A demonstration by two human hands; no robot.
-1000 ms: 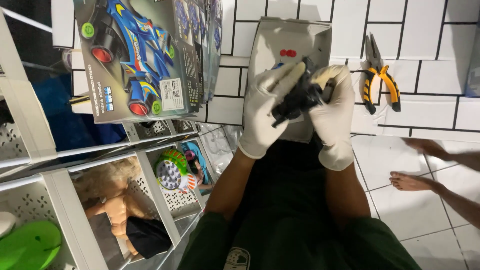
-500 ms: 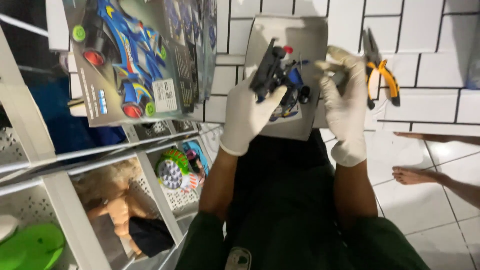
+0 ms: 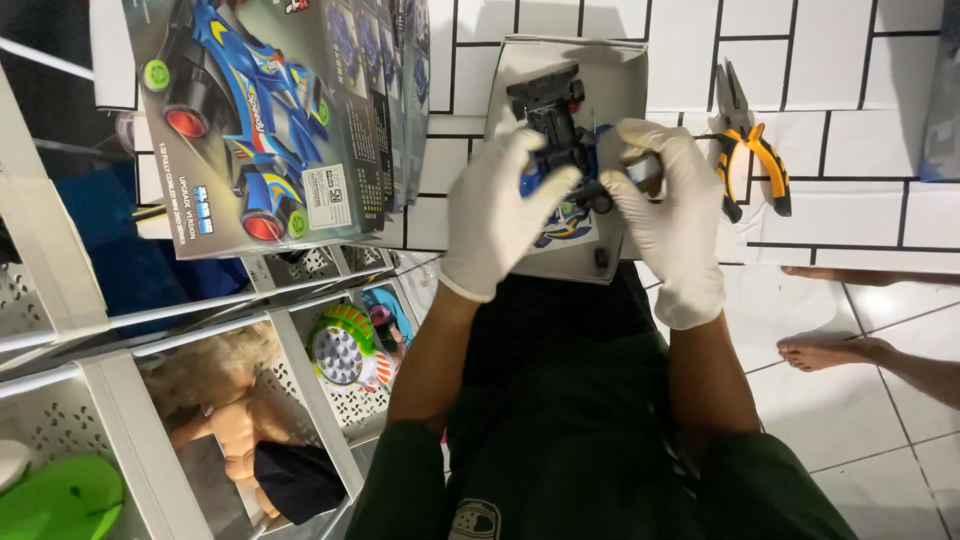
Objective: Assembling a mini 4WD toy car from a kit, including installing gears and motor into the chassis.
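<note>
- You have a small black and blue toy car chassis (image 3: 556, 135) held up in the upper middle of the frame, above an open grey cardboard tray (image 3: 618, 75) that rests on your lap against the white tiled floor (image 3: 860, 180).
- As far as the assembly shows, the frame already carries black parts at its top end and blue parts lower down; no body shell is on it, and I'd judge the build partly done, with more pieces left to fit. A small dark piece (image 3: 599, 258) lies loose in the tray near its lower edge.
- Your left hand (image 3: 497, 215), in a white glove, is closed around the chassis from the left side, fingers curled over its lower half.
- Your right hand (image 3: 668, 215), also gloved, is curled against the right side of the chassis, fingertips pinching a small silvery part (image 3: 643, 170) there.
- Orange-handled pliers (image 3: 745, 145) lie untouched on the tiles at upper right.
- The printed kit box (image 3: 265, 120) stands at upper left.
- Someone else's bare feet (image 3: 830, 350) show at the right edge.
</note>
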